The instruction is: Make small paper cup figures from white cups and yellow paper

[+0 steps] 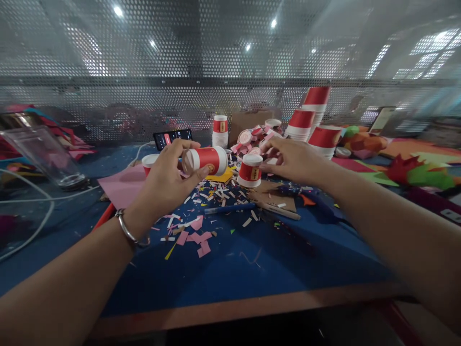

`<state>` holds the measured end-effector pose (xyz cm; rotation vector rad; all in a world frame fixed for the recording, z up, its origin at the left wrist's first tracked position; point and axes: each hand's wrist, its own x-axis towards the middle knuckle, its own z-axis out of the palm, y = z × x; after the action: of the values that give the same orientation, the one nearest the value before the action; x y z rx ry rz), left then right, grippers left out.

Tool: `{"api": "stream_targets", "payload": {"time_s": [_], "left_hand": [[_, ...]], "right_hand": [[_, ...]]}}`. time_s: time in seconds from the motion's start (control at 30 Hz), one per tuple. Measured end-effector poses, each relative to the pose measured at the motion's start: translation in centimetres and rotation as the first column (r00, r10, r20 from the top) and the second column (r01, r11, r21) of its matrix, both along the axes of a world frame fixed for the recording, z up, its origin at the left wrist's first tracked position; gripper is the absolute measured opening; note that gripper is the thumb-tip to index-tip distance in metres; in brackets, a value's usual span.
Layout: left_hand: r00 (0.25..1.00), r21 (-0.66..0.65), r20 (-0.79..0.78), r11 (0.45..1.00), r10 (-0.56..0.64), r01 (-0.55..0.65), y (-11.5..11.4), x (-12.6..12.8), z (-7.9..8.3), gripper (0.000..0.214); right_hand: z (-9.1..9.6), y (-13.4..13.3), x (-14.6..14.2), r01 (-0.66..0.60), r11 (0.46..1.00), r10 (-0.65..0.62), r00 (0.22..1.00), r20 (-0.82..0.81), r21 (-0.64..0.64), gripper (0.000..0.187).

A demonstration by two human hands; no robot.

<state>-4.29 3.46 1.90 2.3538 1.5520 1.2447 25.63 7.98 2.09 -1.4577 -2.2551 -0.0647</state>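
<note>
My left hand [171, 178] is closed around a red-and-white paper cup [211, 161], tipped on its side with one end toward my palm. To its right, a second red-and-white paper cup [249, 174] is upside down, wider rim at the bottom. The fingertips of my right hand [288, 158] grip that cup's right side; the fingers on its far side are partly hidden. Below both cups, paper scraps [196, 235] in pink, white and yellow litter the blue tabletop [230, 278]. A blue pen [230, 208] lies among them.
Behind stand stacks of paper cups [300, 124] and a single stack [220, 129] beside a phone [173, 138]. A dark blue glue gun [320, 202] lies under my right forearm. At left are a glass jar [46, 154], white cable and pink paper [120, 185]. Coloured paper shapes [418, 168] lie right.
</note>
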Motion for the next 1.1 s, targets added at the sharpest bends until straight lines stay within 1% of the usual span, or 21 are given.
{"api": "stream_targets", "payload": {"time_s": [0.1,0.2,0.27,0.33,0.5,0.57,0.63,0.67,0.73,0.8,0.83,0.87,0.9,0.97,1.0,1.03,1.1], "left_hand": [[0.998,-0.029,-0.062,0.999,0.018,-0.02,0.4,-0.6,0.0,0.048],[0.988,-0.021,-0.145,0.998,0.049,-0.052,0.8,-1.1,0.2,0.048],[0.981,0.013,-0.185,0.998,0.067,-0.065,1.0,-1.5,0.5,0.048],[0.97,0.02,-0.234,0.997,0.072,-0.069,1.0,-1.8,0.8,0.05],[0.898,-0.101,-0.431,0.984,0.089,-0.146,0.9,-2.2,1.6,0.055],[0.881,-0.122,-0.465,0.979,0.09,-0.165,0.9,-2.3,1.8,0.058],[0.893,-0.117,-0.441,0.981,0.091,-0.157,1.0,-2.6,1.8,0.059],[0.91,-0.104,-0.403,0.983,0.098,-0.152,1.0,-2.8,1.8,0.059],[0.96,-0.068,-0.252,0.988,0.121,-0.142,1.1,-3.0,1.7,0.058],[0.994,-0.08,-0.016,0.991,0.108,-0.109,1.1,-2.9,1.5,0.057],[0.988,-0.106,0.131,0.992,0.085,-0.071,1.2,-2.8,1.4,0.055],[0.956,-0.139,0.287,0.99,0.053,-0.013,1.2,-2.5,1.3,0.051],[0.898,-0.177,0.44,0.982,0.023,0.061,1.3,-2.2,1.2,0.043],[0.75,-0.233,0.661,0.942,-0.029,0.242,1.3,-1.5,1.0,0.024],[0.687,-0.253,0.725,0.911,-0.045,0.326,1.3,-1.1,0.9,0.017],[0.644,-0.272,0.763,0.877,-0.055,0.397,1.2,-0.6,0.8,0.012],[0.598,-0.294,0.799,0.823,-0.068,0.486,0.6,0.3,0.5,0.009]], "right_hand": [[-0.3,1.7,-0.8,-0.076,0.997,0.076,0.997,0.017,-0.005,0.024],[-0.3,2.1,-1.7,-0.114,0.994,0.113,0.993,0.038,0.004,0.017],[-0.1,1.9,-2.3,-0.155,0.988,0.155,0.987,0.047,-0.005,0.019],[0.2,1.7,-3.0,-0.204,0.979,0.204,0.978,0.047,-0.012,0.02],[0.5,1.8,-5.0,-0.287,0.957,0.289,0.954,0.077,-0.034,0.021],[0.4,1.9,-5.6,-0.292,0.955,0.296,0.952,0.08,-0.051,0.021],[0.4,1.7,-5.6,-0.276,0.96,0.278,0.96,0.043,-0.035,0.026],[0.4,1.4,-5.5,-0.266,0.964,0.266,0.964,0.019,-0.017,0.03],[0.5,0.2,-4.8,-0.237,0.971,0.237,0.971,-0.018,0.02,0.031],[0.5,-1.6,-3.7,-0.215,0.977,0.215,0.977,0.012,0.012,0.022],[0.5,-2.8,-3.1,-0.189,0.981,0.191,0.98,0.059,-0.039,0.02],[0.3,-4.0,-2.5,-0.161,0.981,0.171,0.98,0.101,-0.105,0.019],[0.0,-5.3,-1.9,-0.146,0.973,0.168,0.979,0.113,-0.182,0.019],[-0.8,-7.6,-0.7,-0.146,0.941,0.191,0.974,0.122,-0.305,0.016],[-1.3,-8.6,-0.2,-0.126,0.933,0.182,0.973,0.14,-0.338,0.017],[-1.8,-9.5,0.3,-0.118,0.923,0.185,0.97,0.155,-0.366,0.016],[-2.6,-10.7,0.8,-0.124,0.917,0.199,0.966,0.165,-0.379,0.012]]}}
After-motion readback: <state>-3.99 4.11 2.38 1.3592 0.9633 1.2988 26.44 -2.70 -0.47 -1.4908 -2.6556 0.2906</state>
